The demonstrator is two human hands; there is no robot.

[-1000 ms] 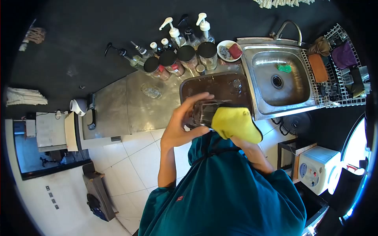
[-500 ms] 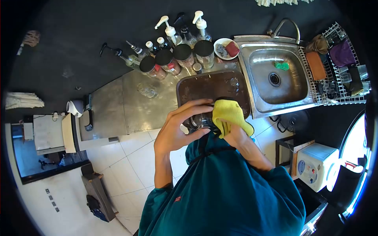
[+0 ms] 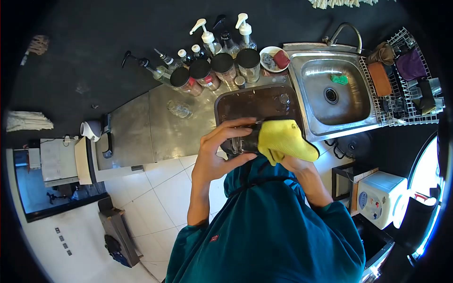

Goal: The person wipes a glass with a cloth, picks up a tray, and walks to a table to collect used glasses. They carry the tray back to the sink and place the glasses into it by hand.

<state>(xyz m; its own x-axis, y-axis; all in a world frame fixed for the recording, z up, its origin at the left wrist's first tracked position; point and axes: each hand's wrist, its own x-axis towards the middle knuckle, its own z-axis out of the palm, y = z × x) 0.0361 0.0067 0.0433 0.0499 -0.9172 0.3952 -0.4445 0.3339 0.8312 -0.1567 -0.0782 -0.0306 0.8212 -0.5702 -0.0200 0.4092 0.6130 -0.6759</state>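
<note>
Since before, yellow cloth spread wider over glass; left hand grips glass, right hand clutches cloth, above brown tray beside sink.

Item count: one clear glass tumbler, one yellow microfibre cloth, one dark brown rectangular tray, four black-lidded glass jars, two white pump-top bottles, one stainless steel sink, one white wire dish rack.

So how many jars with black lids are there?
4, in a row at the back of the counter: one, the next, the third, and the last nearest the sink. Bottles behind may hide more.
</note>
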